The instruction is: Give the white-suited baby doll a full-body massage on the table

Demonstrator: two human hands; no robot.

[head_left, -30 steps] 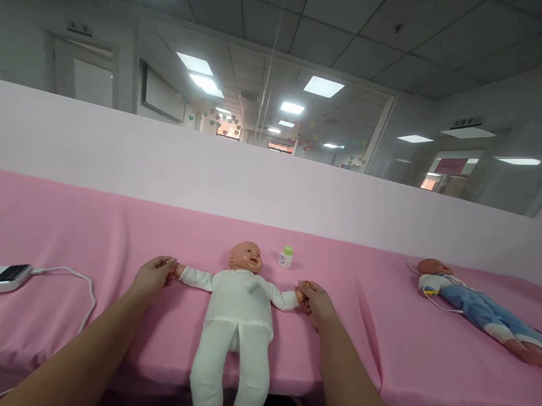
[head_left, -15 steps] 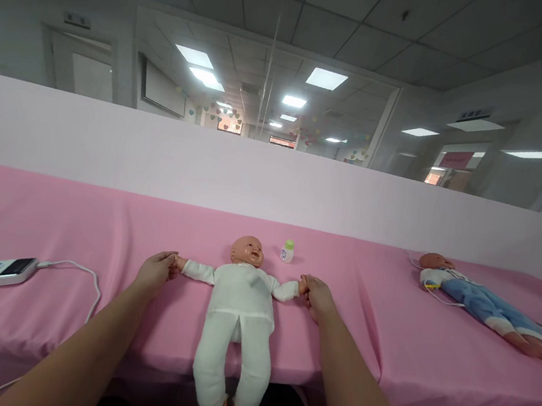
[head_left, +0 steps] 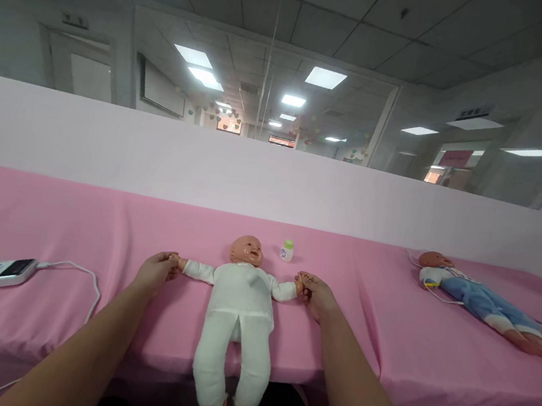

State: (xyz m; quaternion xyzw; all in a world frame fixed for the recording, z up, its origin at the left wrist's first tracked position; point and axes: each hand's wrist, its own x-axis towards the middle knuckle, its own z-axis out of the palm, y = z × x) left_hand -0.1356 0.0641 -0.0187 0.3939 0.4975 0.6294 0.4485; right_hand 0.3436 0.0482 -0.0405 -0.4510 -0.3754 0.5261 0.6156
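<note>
Holding the baby doll (head_left: 241, 293) by its two small hands, I keep its arms spread out to both sides. My left hand (head_left: 155, 272) closes around the doll's hand on the left, my right hand (head_left: 314, 294) around the one on the right. It lies on its back on the pink sheet (head_left: 45, 232), head away from me, legs hanging over the near edge, midway between my hands.

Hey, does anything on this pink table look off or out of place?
Mostly the baby doll: its legs dangle over the table edge while the left hand and right hand hold its arms out sideways. Nothing looks spilled or damaged.
</note>
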